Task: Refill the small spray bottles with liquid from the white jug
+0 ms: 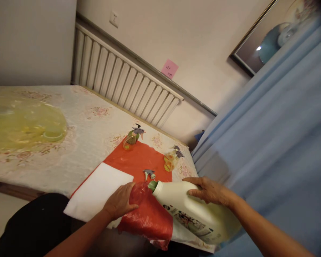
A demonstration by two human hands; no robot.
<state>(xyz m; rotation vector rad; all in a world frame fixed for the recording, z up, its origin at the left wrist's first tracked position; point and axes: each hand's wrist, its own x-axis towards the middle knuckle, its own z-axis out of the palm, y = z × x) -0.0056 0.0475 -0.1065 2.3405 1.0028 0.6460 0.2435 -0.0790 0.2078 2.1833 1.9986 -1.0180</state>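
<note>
My right hand (207,189) grips a large cream detergent jug (187,201), tipped on its side with its mouth pointing left. The jug's green spout meets the neck of a clear bottle (139,192), around which my left hand (120,200) is wrapped. Whether liquid is flowing cannot be made out. Just beyond the spout, a loose grey-and-white trigger spray head (149,174) lies on a red plastic sheet (149,217). Near my left hand is a folded white cloth (97,189), partly over the sheet.
Spray bottles (130,140) stand at the sheet's far corner, and yellowish spray bottles (170,160) near its right edge. A yellow translucent bag (21,123) rests on the flowered tablecloth (82,117) at left. A blue curtain (270,142) hangs right; a radiator (123,76) lines the wall.
</note>
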